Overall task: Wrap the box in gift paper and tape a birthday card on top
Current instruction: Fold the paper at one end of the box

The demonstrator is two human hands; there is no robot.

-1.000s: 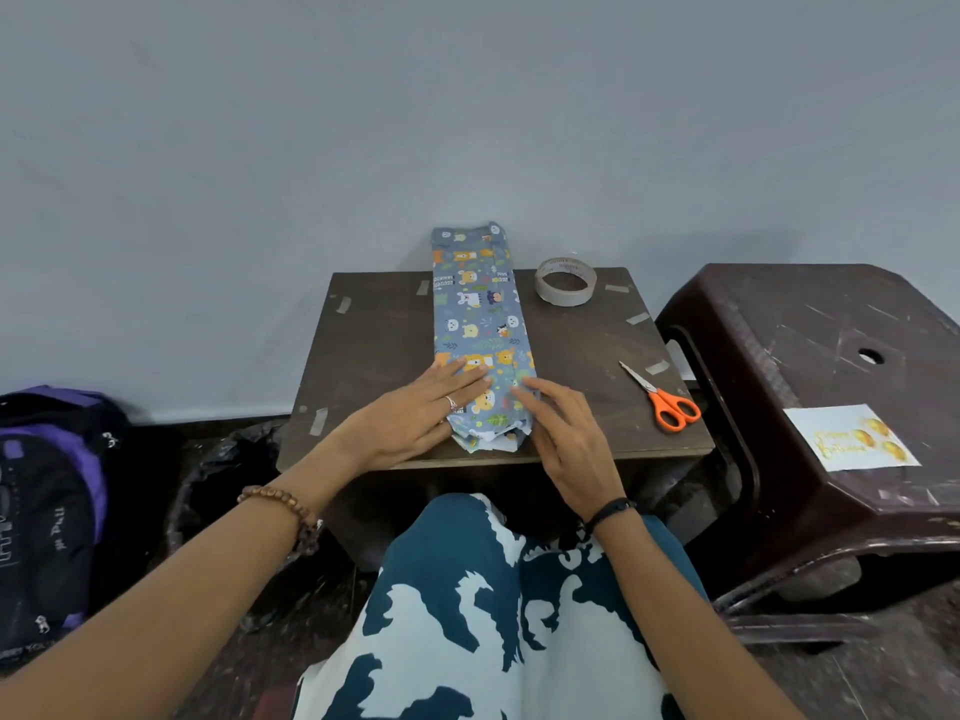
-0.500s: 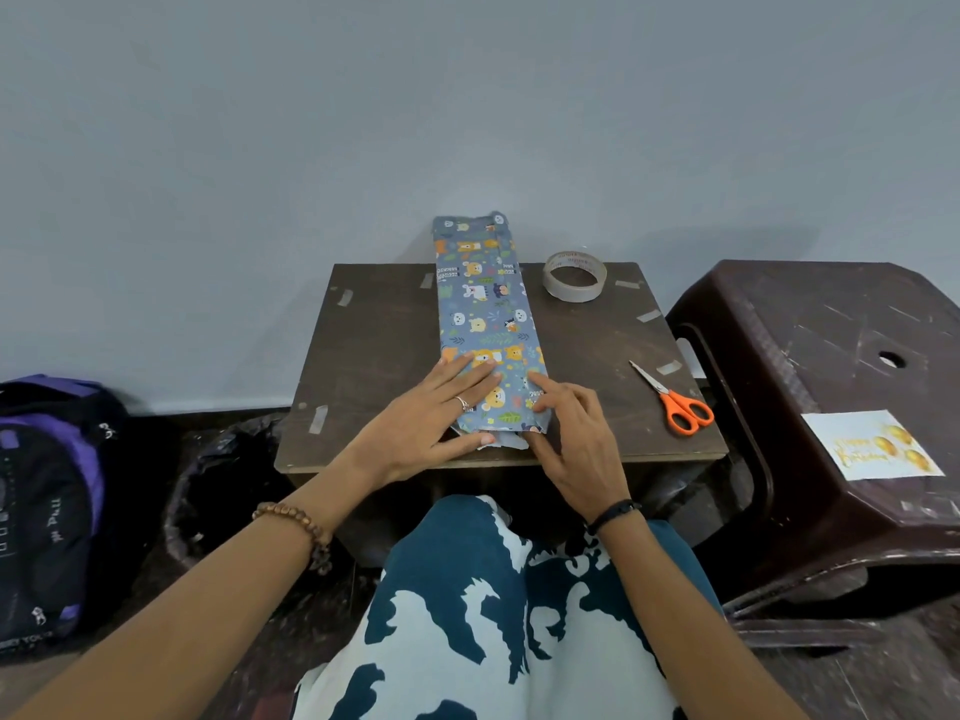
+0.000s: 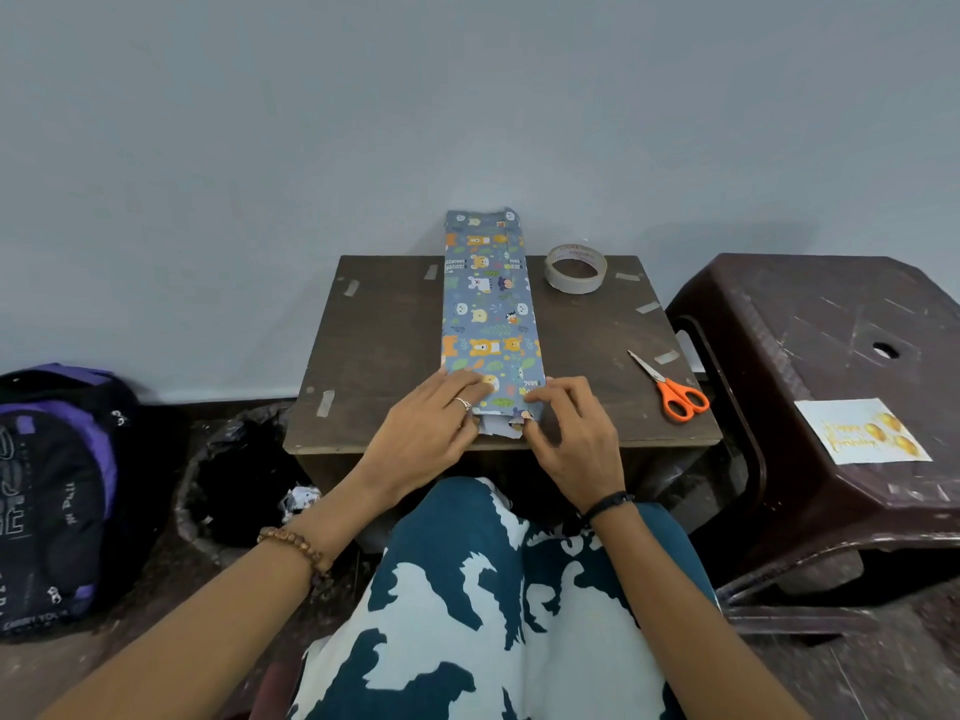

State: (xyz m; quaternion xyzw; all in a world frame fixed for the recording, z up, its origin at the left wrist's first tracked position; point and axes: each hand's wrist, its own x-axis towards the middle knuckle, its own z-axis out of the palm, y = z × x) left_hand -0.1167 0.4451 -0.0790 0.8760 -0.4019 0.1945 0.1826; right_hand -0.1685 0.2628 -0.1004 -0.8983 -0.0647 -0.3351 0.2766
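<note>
Both hands worked at the near end of the one wrapped box (image 3: 488, 314), which lay lengthwise down the middle of the desk (image 3: 374, 356), its far end reaching past the desk's back edge toward the wall. One left hand (image 3: 423, 433) lay flat on the box's near left corner, fingers straight and pressing the gift paper down, a ring on one finger. One right hand (image 3: 569, 439) sat at the box's near right corner, its fingers curled and pinching the paper's loose end where a white flap showed.

Right of the desk stood one dark plastic stool (image 3: 831, 324), with one birthday card (image 3: 862, 431) lying flat on its top, well apart from the box. Left of the desk, on the floor, sat one black and purple backpack (image 3: 52, 491), and between it and the desk one black bin bag (image 3: 234, 491) holding crumpled paper.

On the desk, right of the box, lay one tape roll (image 3: 575, 268) near the back edge and one pair of orange-handled scissors (image 3: 670, 387) nearer the front. Several short tape strips (image 3: 325, 403) were stuck along the desk's edges.
</note>
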